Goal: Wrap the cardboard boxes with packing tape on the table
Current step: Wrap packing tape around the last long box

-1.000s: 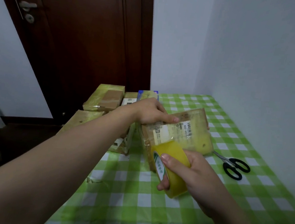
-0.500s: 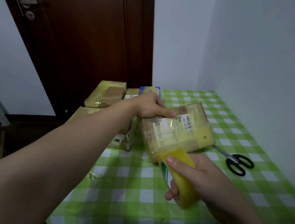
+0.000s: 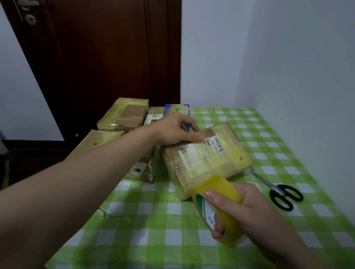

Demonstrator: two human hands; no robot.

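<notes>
A flat cardboard box [image 3: 207, 158] with a white shipping label and yellowish tape over it lies tilted on the green checked table [image 3: 162, 251]. My left hand [image 3: 174, 129] presses down on its far left corner. My right hand [image 3: 244, 213] grips a yellow roll of packing tape [image 3: 219, 204] at the box's near edge, fingers through the core. A strip of tape runs from the roll up onto the box.
Several taped boxes [image 3: 124, 114] are piled at the table's far left edge, near a dark wooden door [image 3: 93, 52]. Black-handled scissors [image 3: 281, 192] lie right of the box. White walls close off the table's far and right sides.
My right hand has pulled the tape roll down and toward me, off the box face to its near edge. The box has settled flatter under my left hand.
</notes>
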